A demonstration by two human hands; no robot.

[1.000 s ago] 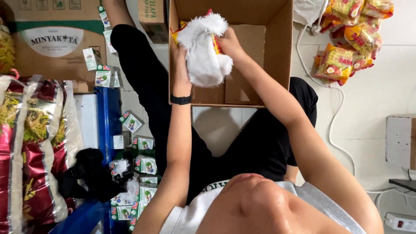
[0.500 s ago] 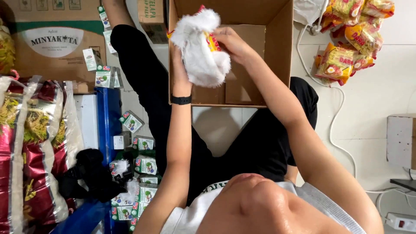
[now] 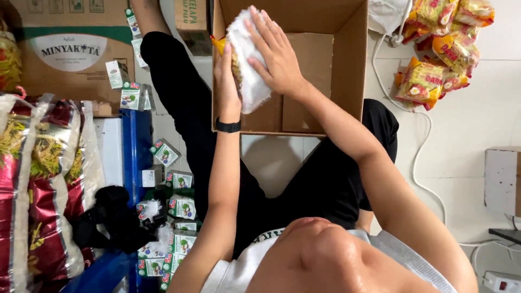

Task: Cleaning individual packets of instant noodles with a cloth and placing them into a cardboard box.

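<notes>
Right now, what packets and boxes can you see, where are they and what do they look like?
White packet: pressed between left hand and right hand, over the open brown box.
Yellow-red packets: heaped top right.
Small green-white cartons: scattered lower left.
Red-gold sacks: stacked far left.
Big brown carton: top left, white oval label.

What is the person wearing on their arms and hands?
Both arms are bare, with no sleeves reaching them and no gloves. The left hand has a thin black band around its wrist. The right hand wears nothing: no ring or watch shows.
</notes>
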